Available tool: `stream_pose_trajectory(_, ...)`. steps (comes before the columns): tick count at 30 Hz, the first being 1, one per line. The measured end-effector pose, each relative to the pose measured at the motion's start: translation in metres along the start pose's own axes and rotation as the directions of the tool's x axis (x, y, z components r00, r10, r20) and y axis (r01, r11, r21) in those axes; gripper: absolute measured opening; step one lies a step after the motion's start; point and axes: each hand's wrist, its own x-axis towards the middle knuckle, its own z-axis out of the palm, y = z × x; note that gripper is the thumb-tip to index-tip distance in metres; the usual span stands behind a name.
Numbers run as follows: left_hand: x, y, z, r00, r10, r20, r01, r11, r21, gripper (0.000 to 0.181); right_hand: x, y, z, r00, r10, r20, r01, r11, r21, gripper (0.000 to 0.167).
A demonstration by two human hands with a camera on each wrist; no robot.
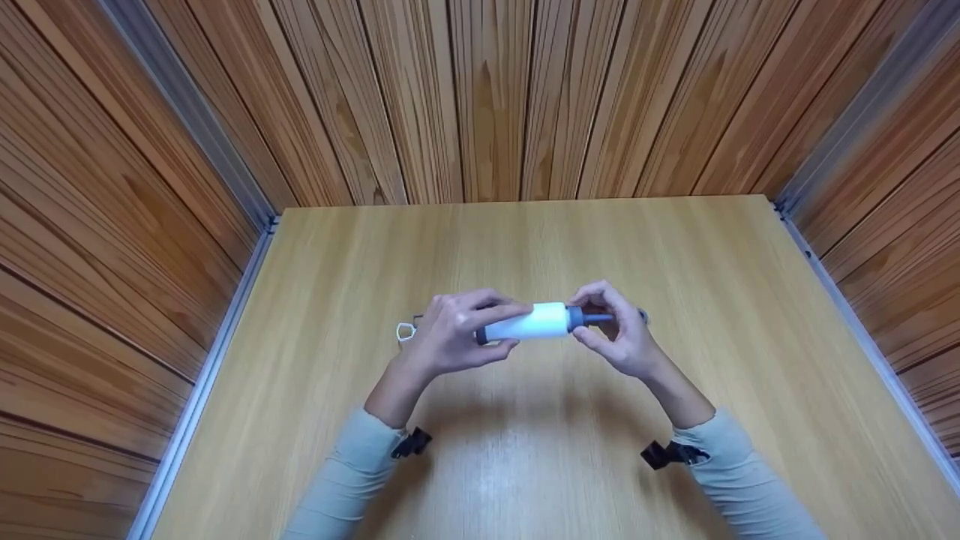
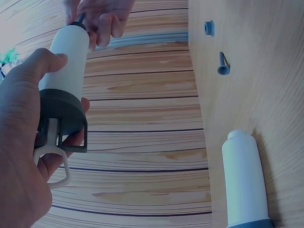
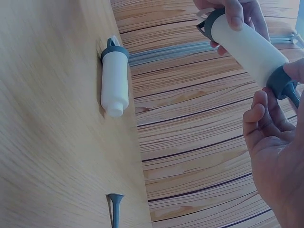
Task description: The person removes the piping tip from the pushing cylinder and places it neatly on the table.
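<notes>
A white icing syringe [image 1: 536, 321] is held level above the table, with a dark cap at its left end and a blue-grey nozzle [image 1: 597, 318] at its right. My left hand [image 1: 465, 330] grips the barrel near the cap, thumb and fingers around it. With thumb and fingertips, my right hand [image 1: 619, 334] pinches the ring collar [image 3: 280, 81] at the nozzle's base. In the left wrist view, a pale ring handle [image 2: 52, 164] sticks out behind the cap. The palm hides part of the nozzle in the right wrist view.
A second white syringe [image 3: 115, 80] lies on the wooden table [image 1: 517, 247], its narrow end bare. A loose nozzle [image 2: 223, 66] and a small blue-grey collar [image 2: 209, 28] lie beyond it in the left wrist view. Wood-panelled walls [image 1: 487, 97] enclose the table's back and sides.
</notes>
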Motion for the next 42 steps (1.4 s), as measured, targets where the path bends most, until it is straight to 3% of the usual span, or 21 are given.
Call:
stream_pose_trajectory(8,-0.0005,0.0012,0.0001,1.0,-0.007,0.001,0.007,1.0,-0.01,0.042,-0.0005,-0.0015,0.0014,0.997,0.07,-0.031,-0.07,0.997,-0.017,0.027)
stream_pose_trajectory(17,-0.0009,0.0004,0.0004,1.0,-0.005,0.008,0.005,1.0,-0.015,0.043,-0.0002,0.0015,0.0005,1.0,0.007,-0.009,-0.007,1.0,-0.01,0.026)
stream_pose_trajectory(29,-0.0012,0.0009,0.0004,1.0,-0.009,0.003,0.009,1.0,-0.017,0.043,0.0009,0.0022,0.0003,0.999,-0.045,0.024,0.044,0.999,0.012,0.041)
stream_pose_trajectory(37,-0.0018,-0.0002,0.0014,1.0,-0.01,-0.012,0.01,0.999,-0.033,0.041,0.0001,0.0001,0.0011,1.0,0.016,-0.006,-0.016,1.0,-0.023,0.041)
stream_pose_trajectory(42,-0.0015,-0.0001,0.0009,1.0,-0.008,-0.002,0.007,1.0,-0.021,0.042,0.0009,-0.0011,0.0012,0.999,0.04,-0.009,-0.04,0.998,-0.042,0.032)
